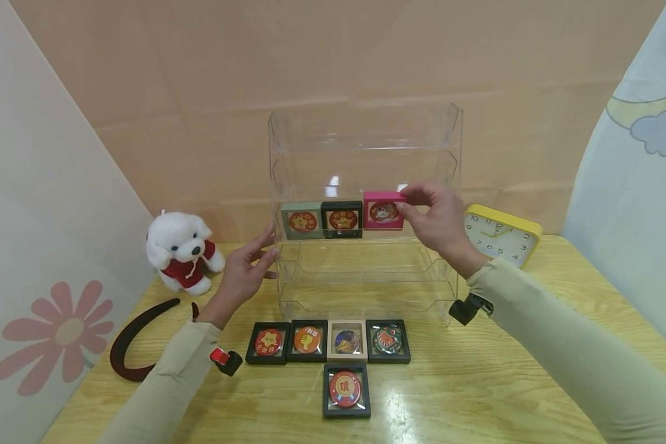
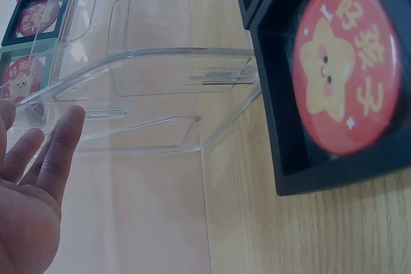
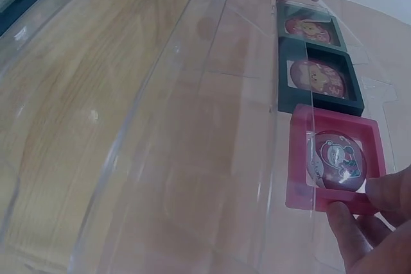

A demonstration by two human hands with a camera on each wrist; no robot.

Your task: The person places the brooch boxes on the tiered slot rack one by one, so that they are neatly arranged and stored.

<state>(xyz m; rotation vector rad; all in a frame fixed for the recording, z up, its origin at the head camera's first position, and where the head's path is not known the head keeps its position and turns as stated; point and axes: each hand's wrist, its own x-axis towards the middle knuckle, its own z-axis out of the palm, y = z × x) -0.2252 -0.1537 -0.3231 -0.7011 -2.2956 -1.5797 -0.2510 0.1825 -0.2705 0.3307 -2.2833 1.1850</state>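
One pink frame (image 1: 383, 211), right edge pinched in right-hand grip (image 1: 441, 221)

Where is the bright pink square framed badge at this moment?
In the head view, the bright pink square framed badge is at the clear plastic rack, just right of the black square framed badge there, its right edge pinched by the right hand.

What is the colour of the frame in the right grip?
The frame is pink, clearest in the right wrist view.
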